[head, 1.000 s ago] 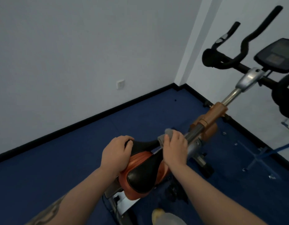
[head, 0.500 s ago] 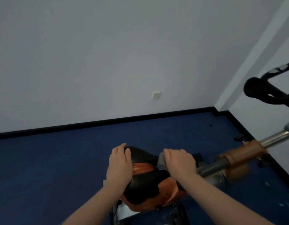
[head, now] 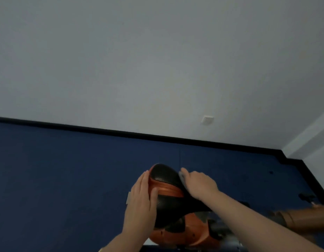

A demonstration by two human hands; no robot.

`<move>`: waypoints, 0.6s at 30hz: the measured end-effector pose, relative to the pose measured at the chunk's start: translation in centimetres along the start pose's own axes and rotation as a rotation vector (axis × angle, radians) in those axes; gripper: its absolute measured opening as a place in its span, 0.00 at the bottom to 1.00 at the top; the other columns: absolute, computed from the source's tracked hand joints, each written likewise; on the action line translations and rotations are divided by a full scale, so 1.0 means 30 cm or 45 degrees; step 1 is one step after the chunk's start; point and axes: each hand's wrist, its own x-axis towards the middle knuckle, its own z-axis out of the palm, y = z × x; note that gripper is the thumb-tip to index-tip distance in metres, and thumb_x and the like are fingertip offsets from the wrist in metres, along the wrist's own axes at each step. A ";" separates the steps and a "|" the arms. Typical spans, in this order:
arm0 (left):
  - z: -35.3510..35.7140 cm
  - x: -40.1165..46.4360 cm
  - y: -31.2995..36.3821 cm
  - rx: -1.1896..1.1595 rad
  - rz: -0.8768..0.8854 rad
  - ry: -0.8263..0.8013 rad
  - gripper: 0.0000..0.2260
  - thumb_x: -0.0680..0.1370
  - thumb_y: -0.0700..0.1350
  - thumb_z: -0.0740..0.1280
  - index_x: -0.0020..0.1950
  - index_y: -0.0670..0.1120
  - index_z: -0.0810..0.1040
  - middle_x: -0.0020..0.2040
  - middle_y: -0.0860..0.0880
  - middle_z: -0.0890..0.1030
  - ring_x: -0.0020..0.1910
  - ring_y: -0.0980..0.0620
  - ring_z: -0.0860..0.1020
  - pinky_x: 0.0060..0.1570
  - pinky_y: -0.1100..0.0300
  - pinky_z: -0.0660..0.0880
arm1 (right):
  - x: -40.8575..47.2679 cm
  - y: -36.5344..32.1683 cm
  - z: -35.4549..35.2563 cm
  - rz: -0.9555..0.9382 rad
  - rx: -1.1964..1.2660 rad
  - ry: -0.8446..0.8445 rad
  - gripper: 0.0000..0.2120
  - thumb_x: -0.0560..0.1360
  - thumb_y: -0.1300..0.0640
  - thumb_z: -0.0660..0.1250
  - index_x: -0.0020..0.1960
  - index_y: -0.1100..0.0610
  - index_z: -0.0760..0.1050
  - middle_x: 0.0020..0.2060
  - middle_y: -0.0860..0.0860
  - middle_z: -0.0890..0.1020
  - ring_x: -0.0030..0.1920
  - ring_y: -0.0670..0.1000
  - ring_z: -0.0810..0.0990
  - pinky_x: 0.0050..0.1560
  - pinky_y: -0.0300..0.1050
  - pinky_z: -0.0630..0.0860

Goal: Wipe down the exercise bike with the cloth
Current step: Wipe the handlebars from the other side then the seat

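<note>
Low in the head view, left hand [head: 142, 199] lies flat, fingers straight, against the saddle [head: 166, 190] side; saddle is rounded, pebbled black with an orange band. Right hand [head: 198, 184] presses a grey cloth [head: 181, 176] to its opposite edge, fingers curled over it. Beyond: matte blue floor [head: 66, 170], black skirting [head: 121, 132], plain white wall [head: 139, 60].

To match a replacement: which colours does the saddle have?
Black saddle with an orange band, clearest in the head view.
</note>
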 end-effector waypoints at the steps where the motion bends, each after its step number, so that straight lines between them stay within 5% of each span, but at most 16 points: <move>1: 0.001 -0.008 -0.006 0.007 -0.008 -0.009 0.24 0.80 0.58 0.48 0.77 0.62 0.48 0.75 0.62 0.55 0.72 0.63 0.56 0.70 0.53 0.65 | 0.031 -0.065 -0.013 0.040 0.117 0.027 0.20 0.83 0.47 0.47 0.73 0.50 0.59 0.59 0.56 0.77 0.55 0.59 0.77 0.51 0.53 0.74; 4: 0.006 -0.029 -0.014 0.008 -0.061 -0.028 0.26 0.81 0.59 0.48 0.78 0.58 0.47 0.77 0.61 0.54 0.67 0.68 0.55 0.63 0.66 0.62 | 0.033 -0.181 -0.016 0.036 0.428 0.288 0.26 0.80 0.36 0.43 0.71 0.44 0.64 0.65 0.47 0.74 0.61 0.53 0.75 0.54 0.49 0.71; 8: -0.008 -0.050 -0.030 -0.006 -0.090 -0.069 0.27 0.81 0.59 0.50 0.78 0.57 0.46 0.77 0.61 0.54 0.66 0.68 0.57 0.63 0.67 0.62 | -0.042 -0.080 0.013 -0.375 0.543 0.221 0.25 0.79 0.35 0.45 0.75 0.33 0.46 0.73 0.37 0.62 0.67 0.44 0.67 0.57 0.49 0.74; 13: -0.011 -0.066 -0.042 -0.063 -0.112 -0.102 0.25 0.81 0.59 0.49 0.77 0.59 0.46 0.74 0.62 0.57 0.68 0.63 0.63 0.66 0.59 0.67 | 0.101 -0.085 -0.027 -0.170 0.407 0.030 0.21 0.84 0.50 0.49 0.76 0.51 0.56 0.73 0.51 0.64 0.64 0.56 0.72 0.61 0.50 0.70; 16: 0.000 -0.070 -0.050 -0.081 -0.134 -0.090 0.26 0.81 0.60 0.50 0.77 0.59 0.47 0.73 0.63 0.59 0.66 0.66 0.62 0.64 0.62 0.67 | 0.123 -0.200 -0.042 -0.242 0.419 0.196 0.19 0.83 0.43 0.47 0.69 0.45 0.68 0.67 0.46 0.73 0.63 0.52 0.74 0.59 0.50 0.70; 18: 0.005 -0.069 -0.059 -0.092 -0.130 -0.094 0.27 0.80 0.62 0.50 0.77 0.59 0.49 0.73 0.64 0.59 0.67 0.66 0.63 0.66 0.61 0.67 | 0.077 -0.201 -0.015 -0.509 0.364 0.331 0.20 0.81 0.40 0.48 0.70 0.41 0.67 0.70 0.41 0.70 0.70 0.46 0.66 0.67 0.47 0.65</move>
